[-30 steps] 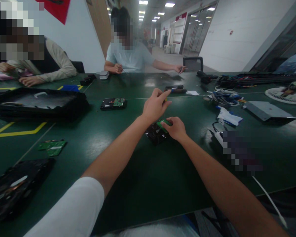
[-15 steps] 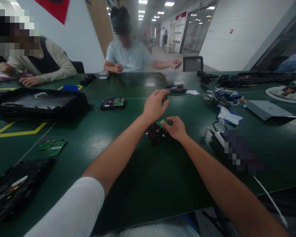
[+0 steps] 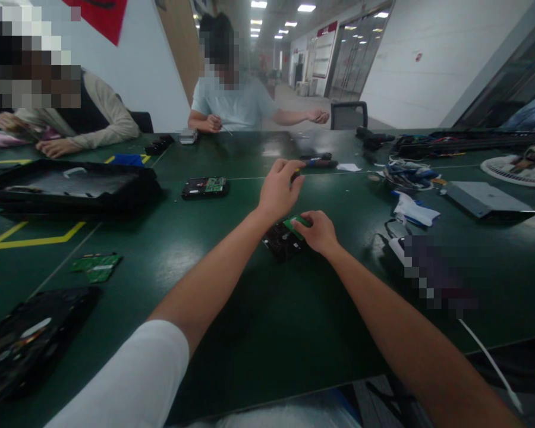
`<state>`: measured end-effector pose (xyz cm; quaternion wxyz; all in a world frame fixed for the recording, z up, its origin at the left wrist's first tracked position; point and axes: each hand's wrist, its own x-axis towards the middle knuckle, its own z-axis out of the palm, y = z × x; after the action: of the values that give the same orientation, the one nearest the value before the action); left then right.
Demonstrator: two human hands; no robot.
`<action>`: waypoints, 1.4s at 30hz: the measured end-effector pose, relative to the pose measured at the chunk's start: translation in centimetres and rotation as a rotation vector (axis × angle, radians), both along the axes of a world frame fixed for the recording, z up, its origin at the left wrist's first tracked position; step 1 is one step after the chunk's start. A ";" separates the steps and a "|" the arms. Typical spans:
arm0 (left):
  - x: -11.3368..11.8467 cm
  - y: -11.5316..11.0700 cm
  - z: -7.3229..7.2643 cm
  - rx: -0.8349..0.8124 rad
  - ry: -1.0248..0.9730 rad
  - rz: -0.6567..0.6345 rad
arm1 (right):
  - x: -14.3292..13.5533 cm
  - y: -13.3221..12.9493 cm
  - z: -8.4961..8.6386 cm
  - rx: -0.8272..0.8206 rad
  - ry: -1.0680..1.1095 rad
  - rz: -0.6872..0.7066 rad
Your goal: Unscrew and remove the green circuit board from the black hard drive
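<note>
My left hand (image 3: 280,189) is above the hard drive, its fingers closed on a dark and yellow tool handle (image 3: 296,173) that they mostly cover; its lower end is hidden. A green circuit board (image 3: 294,226) is pinched in my right hand (image 3: 317,232), thumb on top. The board is over the dark hard drive (image 3: 282,242) on the table; whether it is still joined to the drive I cannot tell. Farther off lies a second hard drive (image 3: 205,187) with a green board on it. Loose green circuit boards (image 3: 98,267) and another black drive (image 3: 33,336) are at the left.
On the green table (image 3: 232,333) stand black trays (image 3: 71,190) at the left. Opposite me a person (image 3: 232,101) works, with another person (image 3: 102,113) at the far left. To the right are a screwdriver (image 3: 323,163), bundled cables (image 3: 408,173), a metal case (image 3: 488,199) and a glove (image 3: 414,209).
My left hand has turned slightly around the handle, its fingers shifting a little. My right hand stays on the board. Across the table, the person's outstretched hand has turned.
</note>
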<state>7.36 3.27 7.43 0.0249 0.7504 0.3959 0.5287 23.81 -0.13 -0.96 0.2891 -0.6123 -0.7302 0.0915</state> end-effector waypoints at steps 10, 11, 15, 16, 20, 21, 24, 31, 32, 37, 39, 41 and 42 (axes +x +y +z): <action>0.9 0.2 0.0 -0.346 -0.359 -0.248 | 0.0 0.0 -0.1 -0.007 0.023 -0.002; 1.0 0.3 0.1 -0.374 -0.405 -0.278 | 0.0 0.1 -0.2 -0.007 0.025 -0.004; 0.9 0.2 0.5 -0.458 -0.481 -0.364 | 0.0 0.1 -0.2 -0.003 0.021 -0.009; 0.8 0.1 0.6 -0.475 -0.492 -0.376 | 0.0 0.1 -0.2 -0.004 0.019 -0.007; 0.7 -0.1 0.8 -0.517 -0.563 -0.423 | 0.0 0.2 -0.2 -0.005 0.024 0.002; 0.7 -0.1 0.8 -0.529 -0.583 -0.429 | 0.0 0.2 -0.1 -0.005 0.021 0.003; 0.8 -0.1 0.7 -0.562 -0.642 -0.453 | 0.0 0.2 0.0 -0.002 0.002 0.006; 1.1 -0.8 1.5 -0.705 -0.822 -0.496 | 0.0 0.1 0.1 -0.005 0.015 0.014; 1.1 -0.9 1.7 -0.730 -0.836 -0.502 | 0.0 0.1 0.1 -0.011 0.016 0.013; 0.9 -0.7 1.8 -0.775 -0.810 -0.479 | 0.0 0.1 0.0 -0.027 0.034 0.003; 0.9 -0.6 1.7 -0.747 -0.760 -0.435 | 0.0 0.1 0.0 -0.026 0.037 0.002; 0.9 -0.6 1.7 -0.710 -0.701 -0.389 | 0.0 0.1 0.0 -0.028 0.027 0.004; 0.8 -0.6 1.7 -0.697 -0.673 -0.372 | 0.0 0.1 0.0 -0.029 0.022 0.004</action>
<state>8.21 2.68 9.08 0.4930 0.5436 0.3784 0.5641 23.84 0.02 -0.93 0.2879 -0.6140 -0.7267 0.1092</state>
